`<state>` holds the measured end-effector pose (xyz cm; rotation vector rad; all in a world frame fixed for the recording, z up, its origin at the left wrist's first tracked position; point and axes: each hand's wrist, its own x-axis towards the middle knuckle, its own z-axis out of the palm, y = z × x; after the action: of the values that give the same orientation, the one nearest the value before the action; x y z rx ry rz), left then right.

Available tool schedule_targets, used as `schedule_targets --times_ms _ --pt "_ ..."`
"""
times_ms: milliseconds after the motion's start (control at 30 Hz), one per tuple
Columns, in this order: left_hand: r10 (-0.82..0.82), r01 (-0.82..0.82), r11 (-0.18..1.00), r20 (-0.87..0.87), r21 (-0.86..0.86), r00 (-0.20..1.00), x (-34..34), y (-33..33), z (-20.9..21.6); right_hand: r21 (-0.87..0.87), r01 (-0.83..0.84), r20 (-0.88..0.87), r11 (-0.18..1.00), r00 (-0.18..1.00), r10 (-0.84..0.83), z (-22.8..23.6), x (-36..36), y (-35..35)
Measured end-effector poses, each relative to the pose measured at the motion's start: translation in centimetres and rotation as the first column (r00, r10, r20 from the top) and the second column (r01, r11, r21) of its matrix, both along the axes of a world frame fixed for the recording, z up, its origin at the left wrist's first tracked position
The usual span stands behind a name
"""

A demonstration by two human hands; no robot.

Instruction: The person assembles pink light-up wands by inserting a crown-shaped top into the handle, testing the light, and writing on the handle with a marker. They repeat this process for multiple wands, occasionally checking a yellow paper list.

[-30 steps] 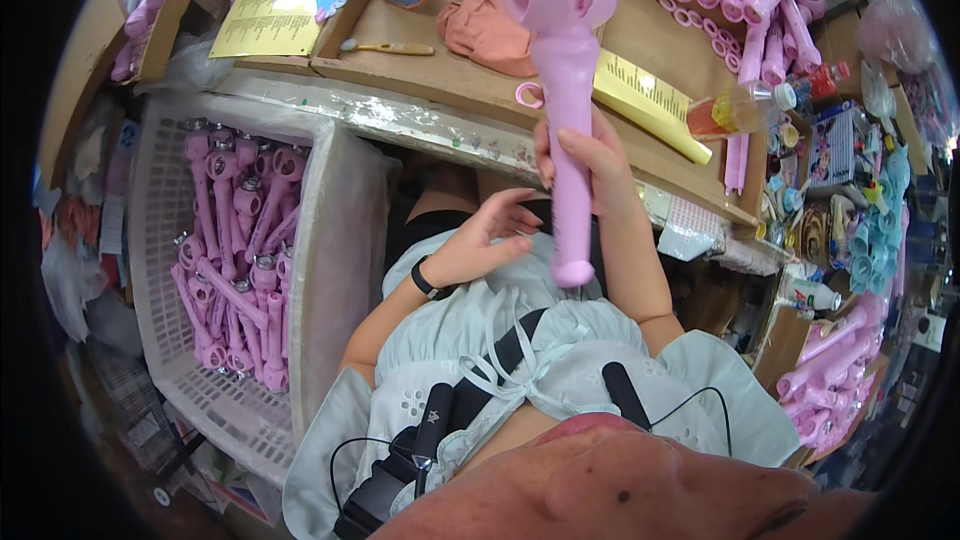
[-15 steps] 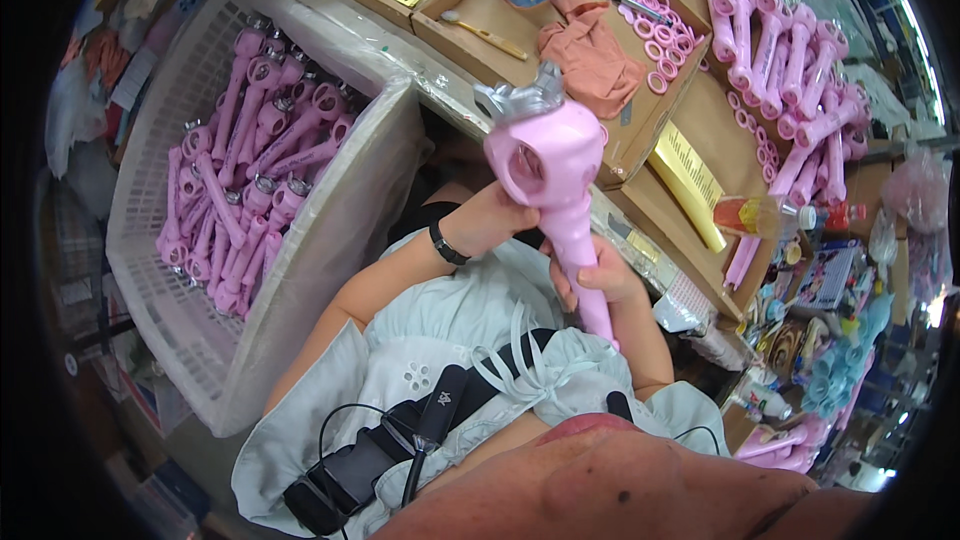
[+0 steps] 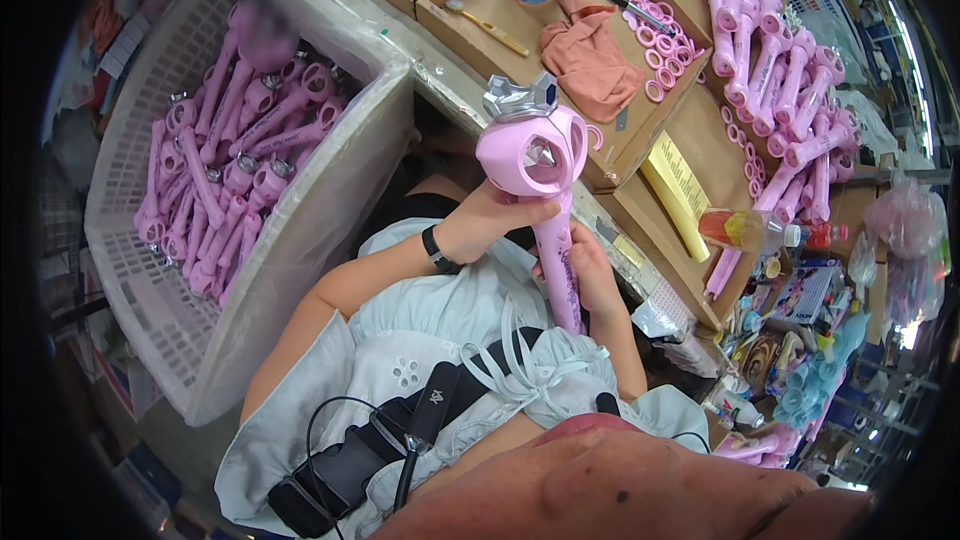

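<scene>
In front of my chest I hold a pink toy wand point(image 3: 562, 275), tilted only slightly, with its head pointing away from me. A silver crown-shaped cap point(image 3: 520, 98) tops the round head, and a clear faceted piece point(image 3: 541, 154) shows through an opening in it. My left hand point(image 3: 484, 227), with a black band on the wrist, is closed round the neck just below the head. My right hand point(image 3: 594, 275) is closed on the handle's right side, some of its fingers hidden behind it. Dark print runs along the handle.
A white crate point(image 3: 130, 175) of similar pink wands point(image 3: 215, 205) stands at my left. Ahead, a cardboard tray point(image 3: 480, 55) holds an orange cloth point(image 3: 590, 65), a toothbrush point(image 3: 487, 26) and pink rings point(image 3: 660, 45). More wands point(image 3: 770, 60) are piled at the right, beyond a drink bottle point(image 3: 745, 229).
The wand has turned about its length, bringing the clear piece and handle print into view, and has shifted slightly left. My right hand has changed its hold on the handle.
</scene>
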<state>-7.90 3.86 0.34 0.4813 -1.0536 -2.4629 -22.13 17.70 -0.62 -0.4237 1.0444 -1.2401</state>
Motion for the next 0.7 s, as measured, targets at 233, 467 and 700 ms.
schedule_targets --times_ms 233,467,700 --pt "-0.246 0.25 0.961 -0.049 0.118 0.968 -0.2 -0.3 0.0 -0.046 -0.062 0.183 0.997 0.981 0.069 -0.9 -0.1 0.5" --pt "-0.328 0.341 0.935 -0.125 0.102 0.936 0.2 -0.4 -0.6 -0.061 -0.187 0.44 0.98 0.876 0.195 -2.7 -0.5 0.5" --pt "-0.122 0.12 0.992 0.086 0.027 0.989 -0.3 0.0 -0.5 0.105 0.037 -0.149 0.994 0.989 -0.021 -0.5 0.0 -0.4"
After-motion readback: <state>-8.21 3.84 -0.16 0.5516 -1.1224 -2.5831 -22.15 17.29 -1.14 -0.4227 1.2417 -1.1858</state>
